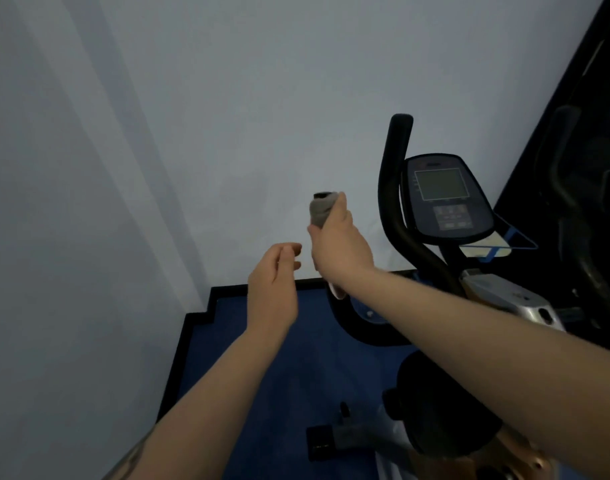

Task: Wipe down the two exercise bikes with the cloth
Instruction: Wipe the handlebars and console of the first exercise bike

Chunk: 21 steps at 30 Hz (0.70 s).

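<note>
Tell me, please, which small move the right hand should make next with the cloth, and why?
Probably slide the right hand down the left handlebar: the grey cloth is wrapped around its top end only, and the curved bar below looks not yet wiped. The left hand holds nothing.

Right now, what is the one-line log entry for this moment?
stage: wiping handlebar | right hand: grips cloth around handlebar end | left hand: free, holds nothing | bike console: untouched
</note>
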Each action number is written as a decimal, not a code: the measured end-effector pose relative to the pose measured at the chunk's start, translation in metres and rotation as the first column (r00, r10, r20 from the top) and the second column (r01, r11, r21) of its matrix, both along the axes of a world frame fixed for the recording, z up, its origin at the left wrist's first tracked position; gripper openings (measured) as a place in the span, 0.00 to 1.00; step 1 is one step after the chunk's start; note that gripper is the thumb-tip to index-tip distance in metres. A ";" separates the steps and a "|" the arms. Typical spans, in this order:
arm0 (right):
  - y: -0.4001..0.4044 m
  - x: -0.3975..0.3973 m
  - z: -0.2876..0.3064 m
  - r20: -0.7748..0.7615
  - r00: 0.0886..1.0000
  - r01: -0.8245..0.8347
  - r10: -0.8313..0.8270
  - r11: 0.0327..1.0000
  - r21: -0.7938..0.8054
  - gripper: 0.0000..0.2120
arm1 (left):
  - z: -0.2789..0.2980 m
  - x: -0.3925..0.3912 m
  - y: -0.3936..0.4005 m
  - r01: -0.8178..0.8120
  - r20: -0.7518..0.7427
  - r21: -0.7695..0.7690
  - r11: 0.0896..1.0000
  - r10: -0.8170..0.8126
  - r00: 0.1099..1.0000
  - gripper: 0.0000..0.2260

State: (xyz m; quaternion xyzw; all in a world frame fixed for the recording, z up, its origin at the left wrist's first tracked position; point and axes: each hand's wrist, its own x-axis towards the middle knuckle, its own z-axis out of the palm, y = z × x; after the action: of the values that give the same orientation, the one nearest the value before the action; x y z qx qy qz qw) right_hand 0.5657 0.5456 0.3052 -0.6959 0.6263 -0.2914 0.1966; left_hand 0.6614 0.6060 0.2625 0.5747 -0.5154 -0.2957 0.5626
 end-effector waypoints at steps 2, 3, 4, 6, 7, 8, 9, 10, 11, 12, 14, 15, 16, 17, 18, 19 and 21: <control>-0.011 -0.005 0.017 0.068 0.998 -0.003 -0.008 0.986 0.166 0.25 | 0.001 0.002 -0.003 -0.026 -0.013 0.003 1.000 0.026 1.000 0.14; -0.013 -0.004 0.024 0.122 0.992 0.005 -0.032 0.977 0.211 0.23 | 0.001 0.002 -0.003 -0.033 -0.018 0.004 0.999 0.034 0.999 0.14; -0.011 -0.002 0.026 0.149 0.987 0.017 -0.051 0.976 0.217 0.22 | 0.002 0.002 -0.003 -0.040 -0.025 -0.001 0.999 0.040 0.999 0.14; 0.007 -0.002 0.020 0.060 0.998 0.020 -0.032 0.980 0.198 0.23 | 0.001 0.001 -0.003 -0.048 -0.041 -0.027 0.998 0.047 0.998 0.14; 0.018 -0.005 0.016 -0.038 0.999 -0.004 0.013 0.975 0.223 0.25 | 0.001 -0.001 -0.003 -0.053 -0.053 -0.038 0.998 0.051 0.997 0.14; 0.029 -0.012 0.013 -0.133 0.988 -0.035 0.077 0.956 0.293 0.29 | 0.000 -0.003 -0.004 -0.059 -0.068 -0.043 0.997 0.056 0.996 0.14; 0.039 -0.021 0.012 -0.208 0.966 -0.061 0.155 0.916 0.397 0.33 | -0.002 -0.007 -0.005 -0.066 -0.083 -0.041 0.997 0.062 0.995 0.14; 0.046 -0.032 0.013 -0.254 0.937 -0.085 0.242 0.859 0.505 0.36 | -0.003 -0.012 -0.006 -0.070 -0.098 -0.033 0.997 0.066 0.993 0.14; 0.050 -0.042 0.014 -0.267 0.905 -0.125 0.332 0.805 0.579 0.36 | -0.004 -0.019 -0.007 -0.070 -0.115 -0.021 0.997 0.067 0.991 0.14; 0.051 -0.050 0.015 -0.246 0.880 -0.183 0.406 0.769 0.613 0.32 | -0.005 -0.026 -0.009 -0.067 -0.133 -0.008 0.998 0.066 0.989 0.13; 0.051 -0.055 0.013 -0.148 0.877 -0.297 0.457 0.757 0.582 0.18 | -0.008 -0.037 -0.009 -0.076 -0.162 -0.001 0.997 0.075 0.984 0.13; 0.052 -0.055 0.009 -0.087 0.895 -0.328 0.439 0.776 0.539 0.17 | -0.009 -0.040 -0.008 -0.089 -0.176 -0.006 0.996 0.087 0.981 0.13; 0.055 -0.054 0.005 -0.046 0.911 -0.333 0.410 0.796 0.505 0.21 | -0.010 -0.042 -0.006 -0.100 -0.188 -0.013 0.995 0.096 0.977 0.13; 0.059 -0.055 0.001 -0.053 0.915 -0.320 0.399 0.802 0.504 0.28 | -0.010 -0.043 -0.005 -0.105 -0.197 -0.018 0.994 0.099 0.975 0.13; 0.061 -0.060 -0.004 -0.097 0.899 -0.318 0.427 0.790 0.525 0.33 | -0.011 -0.044 -0.003 -0.106 -0.190 -0.025 0.994 0.099 0.977 0.12; 0.062 -0.070 -0.008 -0.167 0.857 -0.328 0.488 0.766 0.553 0.34 | -0.012 -0.045 -0.001 -0.104 -0.161 -0.038 0.994 0.096 0.982 0.12; 0.062 -0.100 -0.007 -0.283 0.741 -0.344 0.609 0.706 0.619 0.30 | -0.016 -0.052 0.006 -0.086 -0.053 -0.096 0.992 0.081 0.995 0.13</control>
State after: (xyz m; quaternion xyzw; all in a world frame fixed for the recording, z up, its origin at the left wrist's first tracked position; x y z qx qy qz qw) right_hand 0.4659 0.6080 0.2985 -0.8039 0.5000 0.1325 0.2935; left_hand 0.6099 0.6117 0.2468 0.5601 -0.4911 -0.2603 0.6143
